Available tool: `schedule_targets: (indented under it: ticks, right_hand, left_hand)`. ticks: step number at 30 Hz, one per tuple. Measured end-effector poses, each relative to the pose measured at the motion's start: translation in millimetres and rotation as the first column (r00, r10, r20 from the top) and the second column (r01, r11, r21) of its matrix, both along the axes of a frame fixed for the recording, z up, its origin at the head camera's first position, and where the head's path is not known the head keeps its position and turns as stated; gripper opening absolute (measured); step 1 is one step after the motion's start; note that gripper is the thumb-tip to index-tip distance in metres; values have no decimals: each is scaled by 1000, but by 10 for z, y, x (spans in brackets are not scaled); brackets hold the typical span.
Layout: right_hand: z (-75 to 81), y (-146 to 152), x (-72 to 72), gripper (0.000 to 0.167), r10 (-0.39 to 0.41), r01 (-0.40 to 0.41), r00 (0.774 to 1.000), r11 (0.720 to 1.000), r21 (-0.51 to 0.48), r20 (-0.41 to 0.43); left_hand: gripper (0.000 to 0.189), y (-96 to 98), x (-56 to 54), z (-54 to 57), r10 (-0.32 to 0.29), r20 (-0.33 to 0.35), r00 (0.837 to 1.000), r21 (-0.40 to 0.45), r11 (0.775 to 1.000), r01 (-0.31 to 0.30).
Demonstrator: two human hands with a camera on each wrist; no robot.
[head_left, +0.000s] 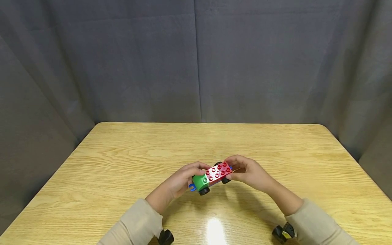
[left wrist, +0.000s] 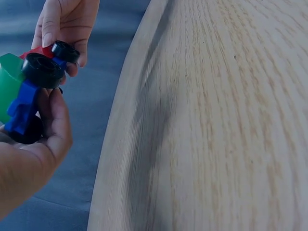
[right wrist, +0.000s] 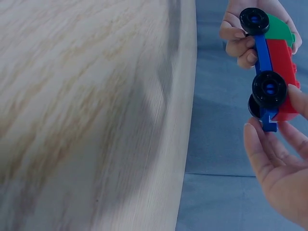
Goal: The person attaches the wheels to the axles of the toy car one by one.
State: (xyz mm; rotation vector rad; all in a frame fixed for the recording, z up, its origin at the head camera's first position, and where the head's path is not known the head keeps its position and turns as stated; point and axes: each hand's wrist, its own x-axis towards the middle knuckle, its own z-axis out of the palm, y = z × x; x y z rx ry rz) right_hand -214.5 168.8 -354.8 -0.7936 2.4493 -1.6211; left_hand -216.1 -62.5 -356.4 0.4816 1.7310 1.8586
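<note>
Both hands hold a small toy car [head_left: 215,174] just above the table. It has a blue wheeled base [right wrist: 263,57], black wheels [right wrist: 269,89], a red studded brick [head_left: 218,172] and a green sloped brick [head_left: 200,182] on top. My left hand [head_left: 180,178] grips the green end, its fingers along the far side and under the base. A blue hook [head_left: 192,187] sticks out at this end. My right hand [head_left: 249,173] pinches the red end between thumb and fingers. In the left wrist view the green brick [left wrist: 9,82] is partly cut off by the frame edge.
A wood-grain table [head_left: 147,146] spreads beneath the hands, with grey curtains [head_left: 137,68] behind it and at both sides. Black wrist-worn devices [head_left: 165,237] show by both sleeves. Light glares off the table near its front.
</note>
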Motion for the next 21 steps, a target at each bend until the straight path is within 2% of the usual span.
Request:
schedule_targets:
  ticks: [5,12,16,21]
  right_hand:
    - [-1,-5,6,46,10,-10,1000,1000,10,19]
    - [-20,5,11,43,8,-9,1000,999,38,23]
    - [-33,8,19,40,-9,9,1000,999,49,15]
    - [-50,-7,13,37,-51,52,999,997,64,-12]
  left_hand:
    - [39,-2,-16,-1,-13,12,1000,-14,1000,13]
    - [39,-3,-47,-32,-18,24,1000,-26,999,19]
    - [36,-9,-59,-58,20,31,999,-37,999,-19]
    - [34,-34,-84,-81,85,58,995,0,996,-85]
